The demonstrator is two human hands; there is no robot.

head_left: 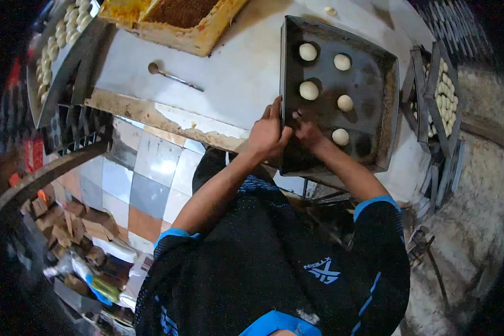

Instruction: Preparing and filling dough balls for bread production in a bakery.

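A dark, worn metal baking tray (369, 84) lies on the table in front of me, slightly to the right. Several round, pale dough balls (308, 90) are spaced in two columns on it. My left hand (267, 134) grips the tray's left wall, fingers along the outside and thumb at the rim. Inside the tray's near left corner is my right hand (309, 133), its fingers bent and closed low near the tray bottom. A small pale spot shows at those fingertips; I cannot make out whether it is dough or a fingertip.
A spoon-like metal tool (176, 77) rests on the white tabletop (229, 67). Behind it stands a smeared yellow tub (207, 36) with brown crumbly filling. Trays of dough pieces stand at far left (59, 45) and right (443, 101). A dough scrap (330, 10) lies at the back.
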